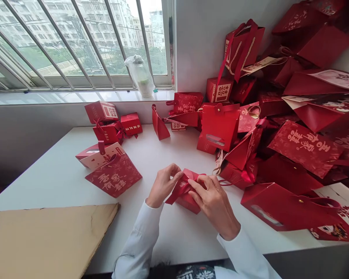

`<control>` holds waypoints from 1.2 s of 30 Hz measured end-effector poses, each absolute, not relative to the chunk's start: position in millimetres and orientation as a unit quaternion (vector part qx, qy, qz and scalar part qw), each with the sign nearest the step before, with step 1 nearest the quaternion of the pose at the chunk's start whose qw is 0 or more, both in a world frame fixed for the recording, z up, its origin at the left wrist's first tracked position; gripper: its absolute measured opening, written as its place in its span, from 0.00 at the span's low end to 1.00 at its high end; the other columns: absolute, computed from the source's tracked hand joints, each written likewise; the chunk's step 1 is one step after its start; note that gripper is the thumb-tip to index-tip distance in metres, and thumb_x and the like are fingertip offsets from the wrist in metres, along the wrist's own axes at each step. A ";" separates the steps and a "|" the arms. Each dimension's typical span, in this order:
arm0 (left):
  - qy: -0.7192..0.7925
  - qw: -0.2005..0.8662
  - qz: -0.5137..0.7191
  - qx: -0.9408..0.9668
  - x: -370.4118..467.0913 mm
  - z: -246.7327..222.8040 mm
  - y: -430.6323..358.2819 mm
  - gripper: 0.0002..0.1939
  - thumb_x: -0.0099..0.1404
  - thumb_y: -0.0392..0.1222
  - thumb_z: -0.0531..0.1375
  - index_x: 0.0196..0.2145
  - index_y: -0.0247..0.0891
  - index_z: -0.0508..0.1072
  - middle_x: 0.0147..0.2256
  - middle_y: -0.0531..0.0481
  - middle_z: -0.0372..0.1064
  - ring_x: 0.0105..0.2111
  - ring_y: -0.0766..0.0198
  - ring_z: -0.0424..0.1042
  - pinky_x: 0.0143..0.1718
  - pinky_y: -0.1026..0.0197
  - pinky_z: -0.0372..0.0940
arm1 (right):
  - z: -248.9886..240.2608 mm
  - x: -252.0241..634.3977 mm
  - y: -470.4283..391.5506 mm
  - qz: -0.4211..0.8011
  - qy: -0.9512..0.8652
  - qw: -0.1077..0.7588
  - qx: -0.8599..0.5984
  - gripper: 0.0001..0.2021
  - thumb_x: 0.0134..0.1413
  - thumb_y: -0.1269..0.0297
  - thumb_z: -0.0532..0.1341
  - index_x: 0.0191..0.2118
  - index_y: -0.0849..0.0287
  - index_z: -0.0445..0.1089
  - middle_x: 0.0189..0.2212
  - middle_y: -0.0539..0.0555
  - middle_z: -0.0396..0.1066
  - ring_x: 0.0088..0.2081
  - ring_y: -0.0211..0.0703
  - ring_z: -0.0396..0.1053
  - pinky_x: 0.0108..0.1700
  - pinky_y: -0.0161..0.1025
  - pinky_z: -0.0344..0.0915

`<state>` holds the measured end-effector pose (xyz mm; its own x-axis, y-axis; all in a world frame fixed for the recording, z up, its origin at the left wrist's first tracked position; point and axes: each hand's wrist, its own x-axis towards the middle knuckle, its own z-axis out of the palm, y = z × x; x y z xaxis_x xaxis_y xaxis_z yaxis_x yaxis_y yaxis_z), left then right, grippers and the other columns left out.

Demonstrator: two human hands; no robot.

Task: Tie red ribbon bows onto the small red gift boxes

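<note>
A small red gift box sits on the white table in front of me, tied on top with a red ribbon. From the left, my left hand pinches the ribbon between thumb and forefinger at the box's upper left edge. My right hand comes in from the other side, fingers bent and closed on the ribbon near the knot. One ribbon tail hangs over the box's left side. My right fingers partly cover the bow and the right side of the box.
Red gift boxes and bags are heaped along the right. Smaller boxes stand at the back left, near patterned bags. A cardboard sheet covers the near left. On the windowsill stands a plastic-wrapped cup.
</note>
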<state>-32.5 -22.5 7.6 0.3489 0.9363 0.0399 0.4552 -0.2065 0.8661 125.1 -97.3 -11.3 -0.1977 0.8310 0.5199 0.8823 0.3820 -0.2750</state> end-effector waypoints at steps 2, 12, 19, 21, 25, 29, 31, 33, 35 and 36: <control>0.486 0.396 0.300 0.719 -31.8 8.2 -20.9 0.13 0.62 0.47 0.52 0.26 0.37 0.66 0.25 0.54 0.65 0.27 0.67 0.62 0.28 0.65 0.58 | -12.8 124.0 -97.3 -0.039 -0.773 0.305 -0.555 0.13 0.60 0.67 0.54 0.49 0.55 0.69 0.38 0.57 0.67 0.39 0.47 0.63 0.41 0.44 0.67; 0.496 0.512 0.272 0.647 -23.7 7.5 -12.7 0.14 0.60 0.50 0.53 0.25 0.37 0.63 0.24 0.54 0.62 0.26 0.66 0.62 0.28 0.64 0.60 | -17.4 123.2 -99.9 -0.035 -0.769 0.308 -0.559 0.13 0.60 0.69 0.54 0.48 0.55 0.69 0.38 0.57 0.66 0.40 0.47 0.62 0.39 0.43 0.66; 0.470 0.584 0.288 0.595 -32.1 8.2 -12.3 0.16 0.62 0.54 0.52 0.30 0.38 0.64 0.28 0.53 0.62 0.29 0.68 0.64 0.32 0.64 0.64 | -14.5 125.1 -103.7 -0.013 -0.748 0.366 -0.554 0.16 0.61 0.69 0.53 0.53 0.51 0.66 0.43 0.57 0.64 0.43 0.46 0.62 0.45 0.45 0.65; 0.463 0.563 0.280 0.625 -37.2 10.5 -11.0 0.16 0.62 0.55 0.51 0.34 0.39 0.67 0.31 0.52 0.63 0.31 0.67 0.64 0.33 0.65 0.64 | -13.3 129.9 -106.3 -0.007 -0.715 0.403 -0.571 0.15 0.61 0.68 0.54 0.52 0.52 0.66 0.42 0.56 0.64 0.42 0.45 0.62 0.45 0.45 0.64; 0.430 0.527 0.240 0.693 -41.8 11.9 -8.0 0.15 0.63 0.53 0.52 0.40 0.41 0.69 0.32 0.52 0.66 0.30 0.68 0.64 0.33 0.65 0.62 | -15.3 143.5 -111.4 0.020 -0.634 0.457 -0.623 0.08 0.60 0.65 0.55 0.42 0.53 0.69 0.37 0.54 0.66 0.41 0.45 0.63 0.43 0.44 0.62; 0.410 0.516 0.226 0.718 -39.6 9.1 -2.5 0.13 0.62 0.50 0.53 0.30 0.37 0.68 0.27 0.53 0.64 0.27 0.67 0.62 0.28 0.66 0.60 | -22.2 150.4 -116.8 0.118 -0.588 0.452 -0.661 0.08 0.56 0.57 0.58 0.36 0.54 0.66 0.33 0.52 0.69 0.38 0.46 0.64 0.40 0.43 0.62; 0.409 0.510 0.224 0.723 -39.0 7.7 0.6 0.13 0.61 0.50 0.54 0.28 0.37 0.67 0.25 0.53 0.63 0.26 0.68 0.61 0.26 0.67 0.58 | -24.8 150.1 -118.9 0.190 -0.565 0.435 -0.675 0.12 0.53 0.53 0.60 0.39 0.54 0.64 0.33 0.52 0.69 0.38 0.47 0.65 0.39 0.42 0.62; 0.411 0.508 0.217 0.725 -39.3 6.6 3.1 0.13 0.61 0.50 0.54 0.27 0.36 0.67 0.25 0.54 0.62 0.26 0.68 0.60 0.26 0.67 0.58 | -25.1 148.1 -120.1 0.267 -0.533 0.430 -0.678 0.15 0.52 0.51 0.60 0.40 0.54 0.63 0.31 0.52 0.70 0.36 0.46 0.66 0.37 0.40 0.62; 0.412 0.513 0.212 0.723 -40.1 6.0 4.5 0.14 0.61 0.51 0.54 0.28 0.36 0.66 0.25 0.53 0.63 0.26 0.68 0.60 0.26 0.67 0.59 | -22.9 145.3 -120.3 0.320 -0.497 0.442 -0.674 0.13 0.53 0.52 0.59 0.38 0.55 0.61 0.27 0.50 0.69 0.32 0.43 0.67 0.36 0.39 0.61; 0.410 0.519 0.211 0.720 -40.5 5.9 4.7 0.15 0.61 0.51 0.54 0.28 0.36 0.66 0.26 0.53 0.63 0.26 0.67 0.61 0.26 0.66 0.59 | -21.2 143.8 -120.2 0.338 -0.481 0.453 -0.670 0.12 0.53 0.53 0.59 0.38 0.55 0.61 0.25 0.49 0.68 0.30 0.42 0.66 0.35 0.38 0.61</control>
<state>-40.5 4.7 5.9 0.5749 0.8092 -0.1214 0.3717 -0.1261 0.9197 143.8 -120.2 -21.2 0.3089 0.9510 -0.0161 0.3389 -0.1259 -0.9324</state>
